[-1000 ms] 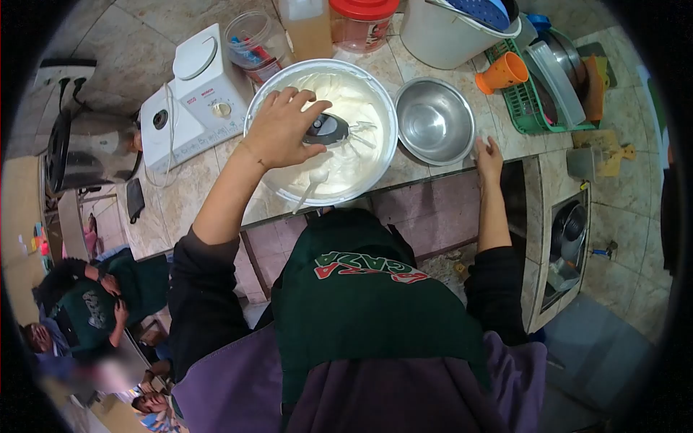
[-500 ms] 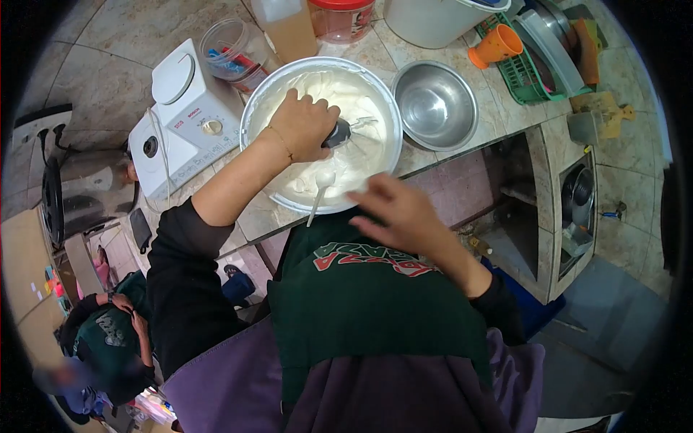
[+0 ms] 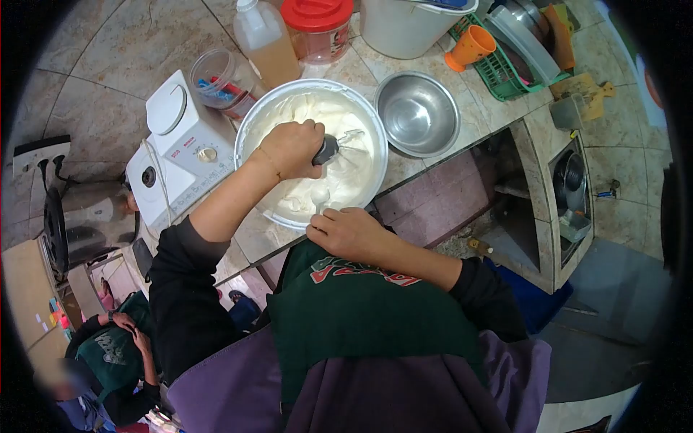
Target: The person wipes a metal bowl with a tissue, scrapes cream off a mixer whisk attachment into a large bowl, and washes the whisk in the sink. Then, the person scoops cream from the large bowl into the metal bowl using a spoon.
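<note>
Left hand (image 3: 292, 149) grips whisk (image 3: 328, 150), right hand (image 3: 348, 234) pinches spoon (image 3: 320, 196).

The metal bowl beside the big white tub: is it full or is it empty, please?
Empty. The metal bowl stands upright, and its shiny inner wall and bare bottom are visible, with nothing inside.

The cream (image 3: 361, 167) is pale ivory in a white tub (image 3: 385, 137); the beater (image 3: 330, 149) is dark grey, the spoon (image 3: 320, 196) whitish. Right of them sits a silver bowl (image 3: 417, 115). Far off, a red lid (image 3: 316, 13), amber liquid (image 3: 273, 63), orange cup (image 3: 471, 47) and green basket (image 3: 503, 78). The counter (image 3: 473, 119) has beige tiles, mottled brown. Near, a dark green apron (image 3: 375, 317) bears red-and-white lettering.
</note>
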`<state>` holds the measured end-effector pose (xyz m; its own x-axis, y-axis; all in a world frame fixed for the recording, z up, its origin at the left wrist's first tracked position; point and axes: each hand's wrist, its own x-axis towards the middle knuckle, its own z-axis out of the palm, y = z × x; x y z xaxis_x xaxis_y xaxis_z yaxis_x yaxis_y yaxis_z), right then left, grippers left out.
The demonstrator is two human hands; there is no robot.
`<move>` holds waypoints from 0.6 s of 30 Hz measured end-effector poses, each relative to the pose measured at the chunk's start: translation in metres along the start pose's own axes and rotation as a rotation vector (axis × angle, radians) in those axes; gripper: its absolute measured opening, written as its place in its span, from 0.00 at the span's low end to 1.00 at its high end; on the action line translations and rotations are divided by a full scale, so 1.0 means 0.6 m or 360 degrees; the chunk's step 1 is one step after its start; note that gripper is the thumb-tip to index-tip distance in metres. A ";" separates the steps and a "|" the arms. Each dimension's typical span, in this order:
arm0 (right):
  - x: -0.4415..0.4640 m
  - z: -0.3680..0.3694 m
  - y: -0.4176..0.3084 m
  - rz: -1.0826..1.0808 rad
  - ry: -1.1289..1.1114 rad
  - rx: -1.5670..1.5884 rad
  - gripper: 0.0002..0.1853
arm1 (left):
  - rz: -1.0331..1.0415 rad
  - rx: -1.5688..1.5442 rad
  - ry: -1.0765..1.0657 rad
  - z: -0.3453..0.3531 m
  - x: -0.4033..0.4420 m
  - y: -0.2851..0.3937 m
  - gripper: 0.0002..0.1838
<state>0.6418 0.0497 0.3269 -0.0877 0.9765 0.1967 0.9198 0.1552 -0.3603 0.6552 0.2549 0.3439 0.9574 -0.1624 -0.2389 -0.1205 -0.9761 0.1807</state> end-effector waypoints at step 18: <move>-0.072 -0.094 0.008 0.0677 -0.0032 -0.0114 0.06 | -0.0171 -0.0154 0.0453 -0.079 -0.073 -0.009 0.30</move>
<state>0.6715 0.0000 0.3682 0.2985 0.9541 0.0265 0.8999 -0.2721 -0.3409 0.6263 0.2743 0.3984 0.9999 0.0008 0.0124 -0.0024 -0.9650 0.2621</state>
